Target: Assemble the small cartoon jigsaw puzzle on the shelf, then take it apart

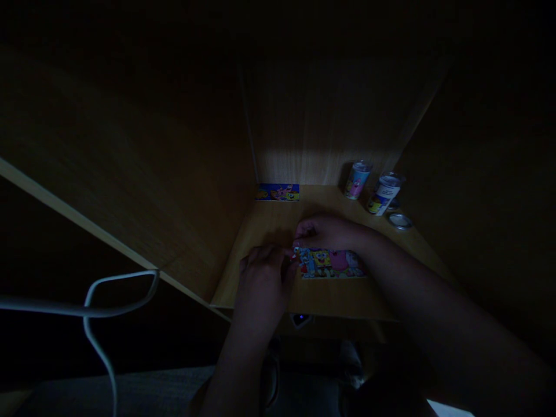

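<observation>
A cartoon picture strip that looks like a jigsaw puzzle [332, 264] lies on the wooden shelf, with an uneven left end. At that end, the fingers of my left hand [263, 275] pinch a small red-and-white puzzle piece [295, 253]. My right hand [328, 231] reaches over the strip from the right; its curled fingers meet at the same small piece. The right forearm covers the strip's right end. Dim light hides the fingertips' details. Farther back lies a second, bluish cartoon strip [278, 192], apart from both hands.
Two clear-topped cartoon cans, one [358, 180] behind the other [384, 194], stand at the back right. A round metal lid [399, 221] lies beside them. Wooden panels enclose the shelf [260, 231]. A white cable [89, 313] hangs at left; a small lit device [300, 319] is below the front edge.
</observation>
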Available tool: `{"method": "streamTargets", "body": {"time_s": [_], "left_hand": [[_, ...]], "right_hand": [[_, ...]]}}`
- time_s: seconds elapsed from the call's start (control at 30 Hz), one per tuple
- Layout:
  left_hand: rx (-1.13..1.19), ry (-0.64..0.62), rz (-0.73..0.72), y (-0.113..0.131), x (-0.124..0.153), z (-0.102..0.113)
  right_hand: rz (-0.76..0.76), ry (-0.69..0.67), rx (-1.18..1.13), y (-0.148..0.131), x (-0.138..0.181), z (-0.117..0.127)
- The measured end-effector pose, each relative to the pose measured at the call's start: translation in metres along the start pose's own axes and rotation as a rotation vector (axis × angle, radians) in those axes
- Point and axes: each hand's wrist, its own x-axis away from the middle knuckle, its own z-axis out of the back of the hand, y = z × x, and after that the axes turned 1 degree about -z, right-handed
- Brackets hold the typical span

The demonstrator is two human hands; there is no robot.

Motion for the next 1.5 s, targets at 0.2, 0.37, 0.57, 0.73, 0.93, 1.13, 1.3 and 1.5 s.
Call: {"method": "streamTargets", "body": {"time_s": [0.2,0.37,0.57,0.73,0.93,1.13,1.3,1.5], "left_hand": [[-0.008,-0.001,-0.009,0.0004,-0.0002,-0.0005],[-0.004,-0.010,-0.015,0.0013,0.0000,0.0010],[-0.010,0.000,-0.015,0.0005,0.0008,-0.0001],[-0.025,-0.006,-0.013,0.0001,0.0009,-0.0003],[-0.026,-0.012,-0.008,0.0011,0.0003,0.0003],[-0.039,-0.008,-0.012,0.0016,0.0000,0.0004],[-0.042,-0.016,-0.013,0.0029,0.0001,0.0018],[-0.051,-0.007,-0.023,0.0007,0.0006,-0.0003]], "right_hand": [[-0.019,0.009,0.021,-0.0006,-0.0008,-0.0004],[-0.003,0.019,0.078,0.0001,-0.0004,0.0002],[0.013,0.020,0.078,0.0014,-0.0005,-0.0001],[0.001,0.008,0.064,0.0029,-0.0022,-0.0003],[0.000,0.021,0.092,0.0017,-0.0015,0.0004],[-0.014,0.019,0.072,0.0008,-0.0013,0.0001],[-0.016,0.008,0.056,-0.0001,-0.0012,0.0001],[-0.029,0.020,0.040,0.0005,-0.0010,-0.0008]]}}
